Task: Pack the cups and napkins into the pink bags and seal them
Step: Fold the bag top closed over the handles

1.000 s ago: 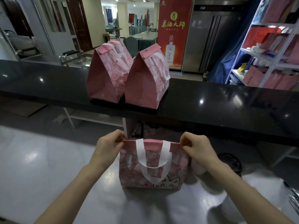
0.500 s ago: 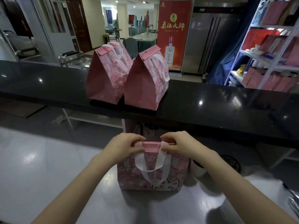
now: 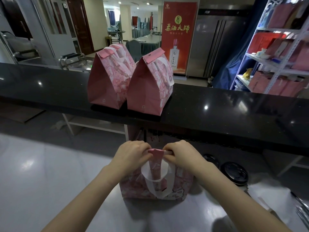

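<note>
A pink patterned bag (image 3: 180, 186) with white loop handles stands on the steel worktop in front of me. My left hand (image 3: 132, 154) and my right hand (image 3: 181, 154) pinch its top edge together at the middle, almost touching, with a pink strip of the top folded between them. The bag's contents are hidden. Two more pink bags (image 3: 107, 81) (image 3: 148, 87) stand side by side on the black counter behind, their tops folded over and shut.
The black counter (image 3: 234, 111) runs across above the steel worktop (image 3: 41, 173). Black cup lids (image 3: 234, 173) lie right of the bag, with metal utensils (image 3: 302, 210) at the far right edge. A white shelf rack (image 3: 274, 64) holds more pink bags.
My hands slid inward from the bag's top corners to the middle, gathering the top edge together. The handle now hangs lower in front.
</note>
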A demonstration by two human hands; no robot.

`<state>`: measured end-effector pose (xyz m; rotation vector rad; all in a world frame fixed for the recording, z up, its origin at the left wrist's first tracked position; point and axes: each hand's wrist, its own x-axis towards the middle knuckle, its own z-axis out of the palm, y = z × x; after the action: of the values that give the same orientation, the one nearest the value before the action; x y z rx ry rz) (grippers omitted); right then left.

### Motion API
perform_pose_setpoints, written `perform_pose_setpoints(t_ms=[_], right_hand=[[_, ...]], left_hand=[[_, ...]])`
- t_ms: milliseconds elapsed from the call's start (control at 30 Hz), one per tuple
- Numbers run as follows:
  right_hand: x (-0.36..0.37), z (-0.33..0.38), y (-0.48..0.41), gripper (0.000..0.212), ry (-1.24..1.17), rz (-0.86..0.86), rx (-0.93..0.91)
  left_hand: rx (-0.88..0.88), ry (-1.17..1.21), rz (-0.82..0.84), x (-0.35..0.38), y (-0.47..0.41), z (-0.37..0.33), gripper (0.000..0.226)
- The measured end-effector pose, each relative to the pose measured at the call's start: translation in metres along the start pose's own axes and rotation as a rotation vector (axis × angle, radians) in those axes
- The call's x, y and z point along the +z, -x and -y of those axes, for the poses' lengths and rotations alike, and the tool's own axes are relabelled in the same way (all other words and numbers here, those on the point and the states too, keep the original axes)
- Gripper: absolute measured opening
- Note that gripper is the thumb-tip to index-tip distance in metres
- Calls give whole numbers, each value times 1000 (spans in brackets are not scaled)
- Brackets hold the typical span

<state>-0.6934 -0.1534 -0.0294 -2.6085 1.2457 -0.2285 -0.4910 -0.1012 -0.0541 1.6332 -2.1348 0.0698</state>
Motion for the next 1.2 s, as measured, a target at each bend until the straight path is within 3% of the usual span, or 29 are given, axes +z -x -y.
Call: perform_pose_setpoints(t_ms=[100,200,367,500,633,767,967,1100,1200], right_hand=[[4,13,-7,24,1,28,-27],[15,18,-11,21,113,5,-46],[8,10,-6,25,25,-18,-82],[-19,-21,7,30,-164,30,-5],[-30,-52,22,23,-152,108,61],[-14,-48,17,15,-25,-29,58],[6,-30,6,25,-85,-298,136],[23,-19,17,53,-207,-400,313],[54,-4,46,41,-403,-540,428]], left_hand=[[5,28,73,2,-5,-7,23],[-45,-33,45,7,-3,-14,14],[-66,-17,1,3,2,-12,16],[-244,197,16,-15,16,14,35],[-334,289,84,-31,45,49,19],[-347,327,5,-34,61,54,7],[-315,335,-147,-29,81,36,16],[-376,859,98,-27,94,36,31],[-424,959,208,-10,104,49,20]])
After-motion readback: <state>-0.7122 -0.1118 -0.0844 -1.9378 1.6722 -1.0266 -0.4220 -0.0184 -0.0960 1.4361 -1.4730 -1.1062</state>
